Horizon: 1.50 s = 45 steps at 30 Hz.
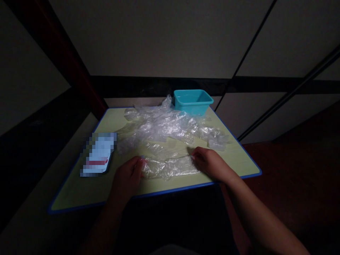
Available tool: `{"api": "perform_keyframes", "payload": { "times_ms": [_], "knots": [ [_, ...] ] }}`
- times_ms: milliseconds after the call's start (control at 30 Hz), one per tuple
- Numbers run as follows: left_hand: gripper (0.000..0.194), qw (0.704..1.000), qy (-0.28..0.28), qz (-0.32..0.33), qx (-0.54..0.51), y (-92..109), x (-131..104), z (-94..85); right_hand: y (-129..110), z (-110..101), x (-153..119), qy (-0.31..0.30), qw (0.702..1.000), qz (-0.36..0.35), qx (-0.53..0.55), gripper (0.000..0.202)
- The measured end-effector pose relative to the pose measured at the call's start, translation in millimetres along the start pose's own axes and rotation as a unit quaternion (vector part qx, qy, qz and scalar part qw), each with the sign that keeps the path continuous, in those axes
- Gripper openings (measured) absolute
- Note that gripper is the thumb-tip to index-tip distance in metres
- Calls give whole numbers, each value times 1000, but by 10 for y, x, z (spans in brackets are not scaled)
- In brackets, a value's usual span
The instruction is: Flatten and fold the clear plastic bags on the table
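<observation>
A clear plastic bag (167, 168) stretches sideways between my two hands, near the front edge of the table. My left hand (129, 174) is closed on its left end, thumb and fingers pinched together. The right end is pinched in my right hand (207, 161). Just beyond my hands lies a loose, crumpled pile of clear plastic bags (164, 124), spread over the middle and back of the table. The bag I hold is wrinkled and lies low over the tabletop.
A turquoise plastic basket (192, 106) stands at the back right of the yellowish table (79, 193), which has a blue rim. At the left lies a phone (98, 154), its screen lit and blurred. Pale panels with dark bands rise behind the table.
</observation>
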<state>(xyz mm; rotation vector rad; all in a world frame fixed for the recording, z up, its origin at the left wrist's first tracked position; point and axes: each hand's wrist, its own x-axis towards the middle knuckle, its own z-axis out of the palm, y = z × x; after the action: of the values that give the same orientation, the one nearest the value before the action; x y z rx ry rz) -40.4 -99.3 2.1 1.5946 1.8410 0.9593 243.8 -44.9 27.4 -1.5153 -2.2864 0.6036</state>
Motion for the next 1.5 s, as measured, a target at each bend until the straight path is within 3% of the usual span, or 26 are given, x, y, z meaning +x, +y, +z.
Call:
{"api": "perform_keyframes", "payload": {
  "times_ms": [133, 200, 267, 333, 400, 567, 733, 900, 1167, 1300, 1500],
  "knots": [
    [38, 999, 40, 11, 24, 0, -7, 16, -36, 43, 41, 9, 998, 33, -55, 15],
    [40, 987, 109, 72, 90, 35, -48, 29, -66, 49, 59, 2, 995, 47, -88, 15],
    [37, 956, 152, 185, 171, 90, -119, 56, -91, 51, 68, -5, 992, 56, -116, 15],
    [31, 917, 121, 305, 227, 150, -206, 102, -102, 54, 68, -8, 990, 60, -129, 16],
    [28, 889, 44, 380, 253, 199, -288, 160, -100, 65, 59, -6, 990, 59, -131, 16],
    [25, 869, -65, 422, 251, 243, -417, 261, -78, 112, 37, 7, 989, 57, -136, 16],
    [46, 880, -41, 405, 245, 303, -520, 391, -57, 163, 26, 28, 988, 48, -145, 16],
    [45, 902, -33, 361, 234, 427, -565, 578, -40, 189, 21, 37, 986, 50, -153, 17],
    [48, 915, -6, 313, 255, 541, -515, 697, -34, 204, 31, 36, 986, 40, -157, 17],
    [49, 920, 2, 282, 274, 489, -495, 642, -24, 207, 25, 37, 987, 37, -151, 17],
    [42, 933, -3, 243, 266, 400, -290, 389, -36, 204, 31, 36, 987, 44, -150, 17]
  ]
}}
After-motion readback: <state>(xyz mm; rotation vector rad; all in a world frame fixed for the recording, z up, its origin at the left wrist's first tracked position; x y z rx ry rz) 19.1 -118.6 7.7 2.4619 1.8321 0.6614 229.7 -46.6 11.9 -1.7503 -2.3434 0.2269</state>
